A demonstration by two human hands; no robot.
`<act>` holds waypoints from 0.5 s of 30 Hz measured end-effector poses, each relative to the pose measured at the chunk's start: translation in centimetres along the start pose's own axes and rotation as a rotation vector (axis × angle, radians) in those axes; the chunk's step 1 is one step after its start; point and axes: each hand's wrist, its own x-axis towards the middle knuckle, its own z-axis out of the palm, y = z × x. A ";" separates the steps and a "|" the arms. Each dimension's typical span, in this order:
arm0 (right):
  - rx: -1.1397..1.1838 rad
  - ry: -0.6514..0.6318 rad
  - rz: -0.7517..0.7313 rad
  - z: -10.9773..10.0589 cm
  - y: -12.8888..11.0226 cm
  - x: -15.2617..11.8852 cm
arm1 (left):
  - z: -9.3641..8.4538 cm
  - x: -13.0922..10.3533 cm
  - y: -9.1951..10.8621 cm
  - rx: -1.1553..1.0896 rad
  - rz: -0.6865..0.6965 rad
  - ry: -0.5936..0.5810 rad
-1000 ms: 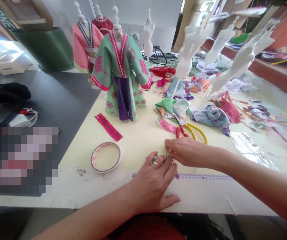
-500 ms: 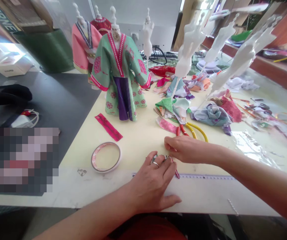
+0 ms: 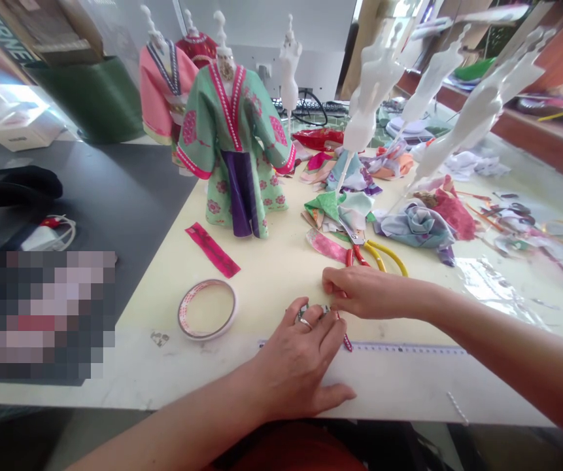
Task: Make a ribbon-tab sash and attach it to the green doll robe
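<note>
My left hand [image 3: 303,356] rests on the table, a ring on one finger. Its fingertips press down on a small piece with a dark-and-white pattern [image 3: 303,310], mostly hidden, while the thumb lies stretched out to the side. A narrow pink strip with white beads [image 3: 348,342] pokes out below those fingers. Close against the left fingertips, my right hand [image 3: 372,292] is closed in a pinch; what it holds is hidden. Scissors with red and yellow handles [image 3: 358,243] lie just beyond the right hand. A ruler [image 3: 409,349] runs along the table in front.
A roll of tape [image 3: 207,310] and a magenta fabric strip [image 3: 212,248] lie to the left. Behind stand a small green robe on a mannequin [image 3: 237,144] and bare white mannequins [image 3: 372,91]. Fabric scraps [image 3: 416,222] are heaped at the right. A short bead string [image 3: 458,408] lies near the front edge.
Both hands keep almost the same place and pose. The view has shifted very slightly; nothing has visibly been taken or let go.
</note>
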 end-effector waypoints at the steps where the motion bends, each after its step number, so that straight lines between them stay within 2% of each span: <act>1: -0.003 -0.002 0.003 0.0 0.0 0.0 | 0.0 0.0 0.0 0.000 0.001 0.001; 15: 0.010 -0.021 0.004 0.0 0.1 -0.2 | 0.1 0.0 -0.1 -0.012 -0.001 -0.003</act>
